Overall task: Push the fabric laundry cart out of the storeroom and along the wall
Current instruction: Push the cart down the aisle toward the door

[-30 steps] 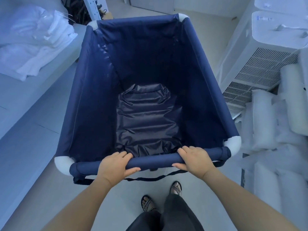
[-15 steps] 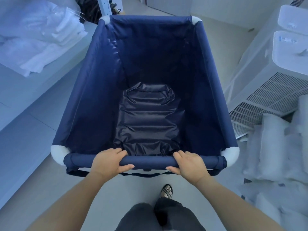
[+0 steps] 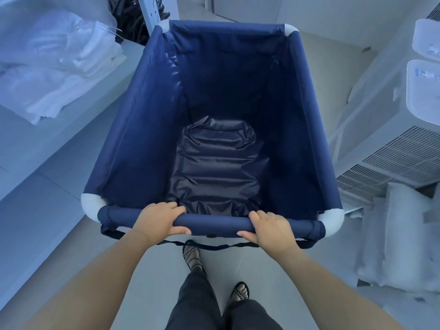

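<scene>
The navy fabric laundry cart (image 3: 142,120) fills the middle of the head view, with white corner joints and nothing inside but a dark crumpled liner. My left hand (image 3: 158,221) wraps the near top rail left of centre. My right hand (image 3: 270,228) grips the same rail right of centre. A loose black strap hangs under the rail. My feet in sandals stand on the pale floor right behind the cart.
A white shelf (image 3: 35,144) with folded white linen (image 3: 59,70) runs close along the cart's left side. White vented appliances (image 3: 392,144) and bagged pillows (image 3: 404,234) crowd the right. Dark cables (image 3: 133,17) and a white post sit past the far left corner. Open floor and a doorway lie ahead.
The cart has rolled forward between the shelf and the appliances; the pillows have slid back on the right. I have stepped after it, with both hands holding the same grip.
</scene>
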